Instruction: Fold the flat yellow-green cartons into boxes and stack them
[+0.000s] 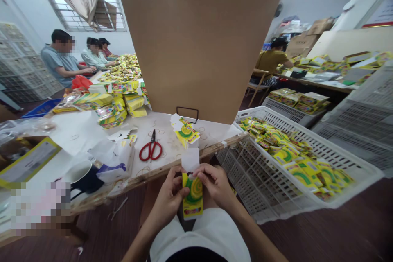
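Observation:
Over my lap, both hands pinch a yellow and green packet [193,197] with a white paper flap [190,159] at its top. My left hand [170,196] grips the packet's left edge with thumb on the front. My right hand [215,182] pinches the top right corner, fingers closed. A small pile of the same packets [186,132] lies on the table just ahead, next to red-handled scissors [151,149].
A white plastic basket [264,184] full of packets sits at my right. An upright cardboard sheet [202,45] stands on the table edge. A dark mug [81,176], plastic bags and stacked packets [113,104] lie to the left. Other people work at tables behind.

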Motion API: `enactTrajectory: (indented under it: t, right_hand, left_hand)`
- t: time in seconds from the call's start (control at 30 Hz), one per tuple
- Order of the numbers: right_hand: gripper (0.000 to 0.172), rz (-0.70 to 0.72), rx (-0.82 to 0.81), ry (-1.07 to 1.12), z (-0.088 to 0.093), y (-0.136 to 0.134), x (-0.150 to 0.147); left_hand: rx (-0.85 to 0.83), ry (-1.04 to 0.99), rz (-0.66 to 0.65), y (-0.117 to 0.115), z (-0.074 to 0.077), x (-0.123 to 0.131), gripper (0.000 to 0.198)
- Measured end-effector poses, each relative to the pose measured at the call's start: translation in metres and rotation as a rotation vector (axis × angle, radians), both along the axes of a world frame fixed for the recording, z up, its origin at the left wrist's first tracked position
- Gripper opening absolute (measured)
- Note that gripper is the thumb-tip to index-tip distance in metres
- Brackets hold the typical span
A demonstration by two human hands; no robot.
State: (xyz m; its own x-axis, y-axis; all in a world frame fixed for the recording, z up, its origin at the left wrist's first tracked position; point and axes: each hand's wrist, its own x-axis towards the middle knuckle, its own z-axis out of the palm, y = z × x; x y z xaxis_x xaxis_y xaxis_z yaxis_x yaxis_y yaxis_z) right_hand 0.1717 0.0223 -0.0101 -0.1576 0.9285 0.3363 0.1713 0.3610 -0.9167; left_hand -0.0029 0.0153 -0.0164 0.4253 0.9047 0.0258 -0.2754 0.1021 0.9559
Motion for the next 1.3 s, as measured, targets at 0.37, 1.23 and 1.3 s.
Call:
enactTrajectory:
  t: [0.37,1.23,1.3]
  right_hand:
    - [0.026,0.008,0.027,-0.013,0.002,0.004,0.007]
    - [0.025,-0.118,-0.079,0.017,-0.010,0.005,0.027]
    - [0.024,-0.358,0.059,-0.052,0.000,0.008,0.047]
  left_hand:
    - [0.062,0.168,0.095,0.004,-0.004,-0.004,0.042]
    - [0.112,0.086,0.007,0.020,-0.002,0.029,0.044]
    - [0.268,0.217,0.115,0.034,-0.003,0.033,0.042]
